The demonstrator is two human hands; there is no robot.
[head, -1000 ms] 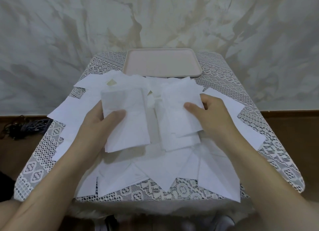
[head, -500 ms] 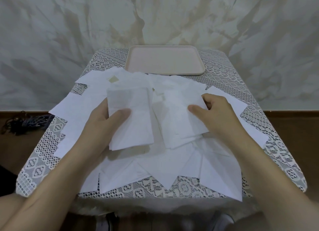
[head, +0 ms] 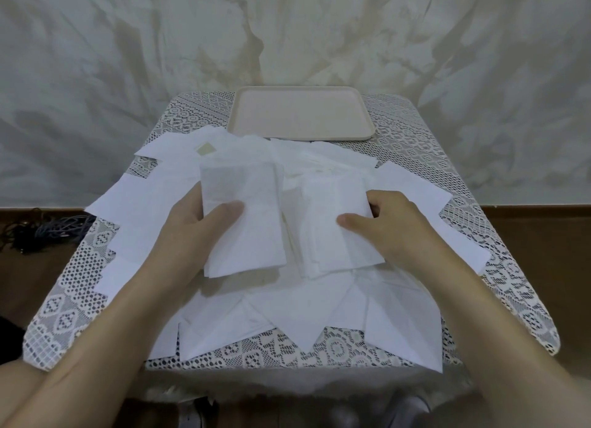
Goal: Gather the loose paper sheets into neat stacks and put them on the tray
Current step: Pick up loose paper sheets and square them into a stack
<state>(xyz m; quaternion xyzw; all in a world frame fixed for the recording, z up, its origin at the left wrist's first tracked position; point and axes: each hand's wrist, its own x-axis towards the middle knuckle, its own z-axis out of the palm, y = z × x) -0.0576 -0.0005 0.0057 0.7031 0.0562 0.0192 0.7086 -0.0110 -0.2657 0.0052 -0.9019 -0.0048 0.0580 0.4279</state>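
Note:
White paper sheets [head: 307, 312] lie scattered over the lace-covered table [head: 412, 133]. My left hand [head: 188, 232] grips a stack of sheets [head: 246, 223], thumb on top and fingers beneath, lifted slightly off the pile. My right hand [head: 393, 226] holds a second bundle of sheets [head: 332, 229] just right of the first, thumb pressed on top. The two bundles sit side by side, nearly touching. A pale pink tray [head: 300, 114] with nothing in it rests at the far edge of the table, beyond the papers.
More loose sheets [head: 412, 184] spread toward the table's left, right and near edges, some overhanging the front. A small beige square [head: 206, 148] lies among the far-left papers. Dark cables [head: 41, 232] sit on the floor at left. A marbled wall stands behind the table.
Both hands have drawn their bundles closer together toward the table's middle. The right hand's bundle has shifted left and squared up a little.

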